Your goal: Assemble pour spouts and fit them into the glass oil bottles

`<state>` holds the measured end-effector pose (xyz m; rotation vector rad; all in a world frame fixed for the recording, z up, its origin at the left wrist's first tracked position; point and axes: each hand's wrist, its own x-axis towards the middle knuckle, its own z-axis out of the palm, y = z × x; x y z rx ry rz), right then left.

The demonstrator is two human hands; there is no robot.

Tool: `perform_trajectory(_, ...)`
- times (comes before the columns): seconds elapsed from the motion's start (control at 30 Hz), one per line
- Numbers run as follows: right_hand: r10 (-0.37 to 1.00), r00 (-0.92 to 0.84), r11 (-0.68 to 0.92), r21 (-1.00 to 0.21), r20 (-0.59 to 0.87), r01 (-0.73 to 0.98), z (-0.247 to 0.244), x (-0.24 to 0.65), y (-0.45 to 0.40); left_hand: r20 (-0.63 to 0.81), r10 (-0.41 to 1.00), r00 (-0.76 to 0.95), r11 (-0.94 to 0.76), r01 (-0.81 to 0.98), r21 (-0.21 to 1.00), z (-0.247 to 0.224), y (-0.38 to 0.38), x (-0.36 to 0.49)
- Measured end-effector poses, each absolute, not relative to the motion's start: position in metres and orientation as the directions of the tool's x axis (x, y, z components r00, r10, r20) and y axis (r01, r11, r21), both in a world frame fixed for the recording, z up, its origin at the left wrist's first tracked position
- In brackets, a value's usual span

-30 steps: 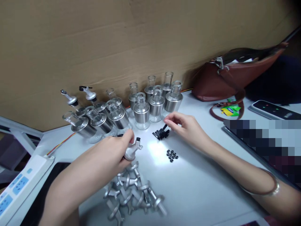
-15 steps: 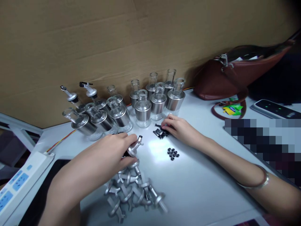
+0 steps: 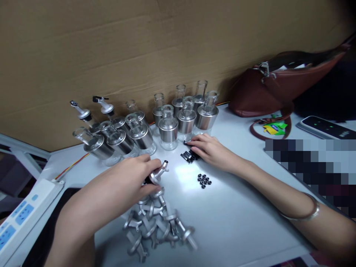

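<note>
My left hand (image 3: 139,172) is closed around a silver pour spout (image 3: 158,172), which has a black ring on its tip and points up to the right. Below this hand lies a heap of similar metal pour spouts (image 3: 151,231). My right hand (image 3: 207,148) rests above a small pile of black plastic flaps (image 3: 185,156), partly covering it. A small black flap (image 3: 185,142) sticks out at its fingertips, pinched there. Closer to me, several black rubber rings (image 3: 204,180) lie in a cluster.
Glass bottles with steel bands (image 3: 168,129) stand in rows at the back; two carry capped pour spouts (image 3: 106,107). A brown handbag (image 3: 258,89) and snack wrappers (image 3: 275,128) are at right. A power strip (image 3: 23,215) lies at left, before a cardboard wall (image 3: 139,48).
My right hand has shifted slightly up and left from the pile, with the black flap at its fingertips. My left hand stays nearly still with the pour spout.
</note>
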<state>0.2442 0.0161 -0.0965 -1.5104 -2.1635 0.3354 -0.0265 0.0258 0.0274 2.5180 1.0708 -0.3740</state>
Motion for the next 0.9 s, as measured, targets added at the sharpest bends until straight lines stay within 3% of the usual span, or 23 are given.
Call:
perform_trajectory(0.6,0.879,-0.422,0.46,-0.627,0.223,0.629,-0.071,0.239,0.008,-0.398,0.582,0.709,-0.655,0.699,0.287,0.022,0.025,-0.018)
perform_trajectory(0.7,0.855,-0.401,0.518,-0.581,0.33,0.628,-0.067,0.232,0.001,-0.417,0.57,0.708,-0.663,0.696,0.275,0.021,0.022,-0.012)
perform_trajectory(0.9,0.61,-0.508,0.771,-0.309,0.608,0.557,-0.064,0.21,-0.016,-0.414,0.525,0.744,-0.664,0.662,0.347,0.019,0.02,-0.001)
